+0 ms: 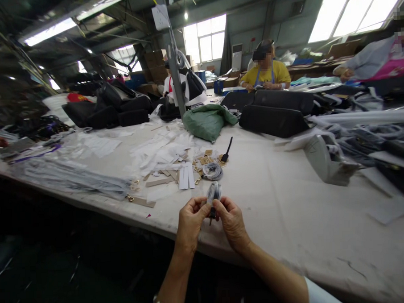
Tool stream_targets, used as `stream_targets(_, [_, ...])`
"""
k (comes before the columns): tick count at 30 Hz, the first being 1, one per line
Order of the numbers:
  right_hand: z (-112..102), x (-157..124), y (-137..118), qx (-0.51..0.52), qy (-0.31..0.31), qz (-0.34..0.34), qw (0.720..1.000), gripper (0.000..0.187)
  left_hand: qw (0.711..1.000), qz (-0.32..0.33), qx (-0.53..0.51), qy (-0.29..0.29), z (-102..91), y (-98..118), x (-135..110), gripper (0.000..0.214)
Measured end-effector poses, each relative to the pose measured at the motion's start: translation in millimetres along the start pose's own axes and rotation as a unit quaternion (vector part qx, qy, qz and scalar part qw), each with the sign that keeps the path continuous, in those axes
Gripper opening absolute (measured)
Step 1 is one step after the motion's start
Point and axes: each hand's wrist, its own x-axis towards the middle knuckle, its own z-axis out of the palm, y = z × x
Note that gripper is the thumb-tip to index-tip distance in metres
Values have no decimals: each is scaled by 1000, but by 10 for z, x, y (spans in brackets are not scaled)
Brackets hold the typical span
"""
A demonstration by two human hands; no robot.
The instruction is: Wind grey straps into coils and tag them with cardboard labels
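Note:
My left hand (pixel 193 216) and my right hand (pixel 231 218) meet near the table's front edge, fingers pinched on a small coiled strap (pixel 214 191). The coil looks wrapped in clear film, and a dark end with a metal piece hangs below the fingertips. Just beyond lies a second coiled strap (pixel 212 171) with a gold clasp. Near it are a black tag-like piece (pixel 226 151), small brown cards with cord, and white paper strips (pixel 186 175).
Long film-wrapped straps (pixel 79 177) lie to the left. A green bag (pixel 207 122) and black bags (pixel 274 119) stand farther back. At right are a grey dispenser-like object (pixel 329 161) and piled straps (pixel 382 139). Other people work across the table (pixel 274 202).

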Motion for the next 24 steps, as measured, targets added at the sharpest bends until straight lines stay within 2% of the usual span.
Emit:
stream_targets(3, [-15,-30,53,-23,-7,-9,1000,35,1000,-12,-2,26,-4,-78,45,29])
stream_targets(10, [-112,10,196,-111,-41,-13,993,32,997,-69,21,9,-200,-188,140,27])
stream_targets(15, [-73,10,61,-70,-99,63,991,33,986,21,156,61,-229,-153,117,17])
stream_targets(17, [-51,8,1,-40,-92,86,991,35,960,90,249,91,-171,-159,81,11])
stream_targets(18, [-44,8,-21,-31,-83,92,992,36,937,137,299,114,-134,-176,61,9])
stream_targets(21, [-42,20,-46,-19,-61,99,993,36,836,295,428,176,-30,-282,8,10])
stream_targets(23, [-52,34,-36,-1,-49,105,993,35,783,373,468,171,7,-376,-19,16])
stream_targets(24, [-60,43,-27,13,-44,109,993,35,769,397,476,158,13,-421,-30,20])
